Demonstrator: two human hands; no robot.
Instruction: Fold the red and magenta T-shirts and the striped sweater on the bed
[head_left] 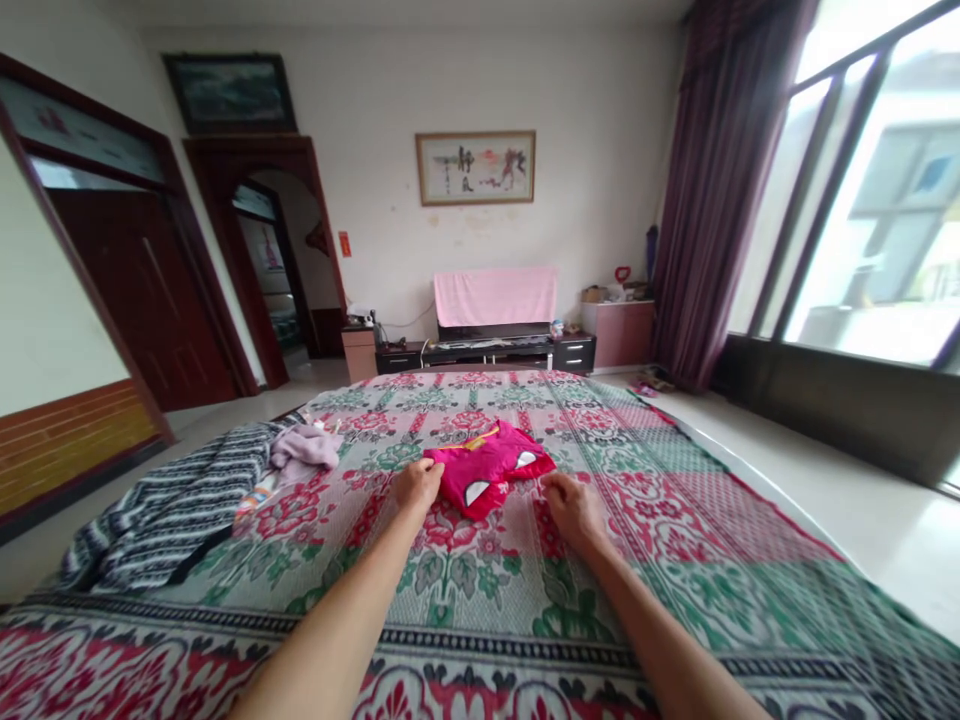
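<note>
A small folded bright pink garment with white patches lies on the patterned red-and-green bedspread. My left hand rests at its left edge, fingers curled and pinching the fabric. My right hand sits at the garment's right lower edge, fingers bent down onto the cloth and spread.
A striped dark blanket and a pale lilac garment lie heaped on the bed's left side. Beyond the bed stand a low TV cabinet draped with a pink cloth, doorways on the left, and a large window with purple curtains on the right.
</note>
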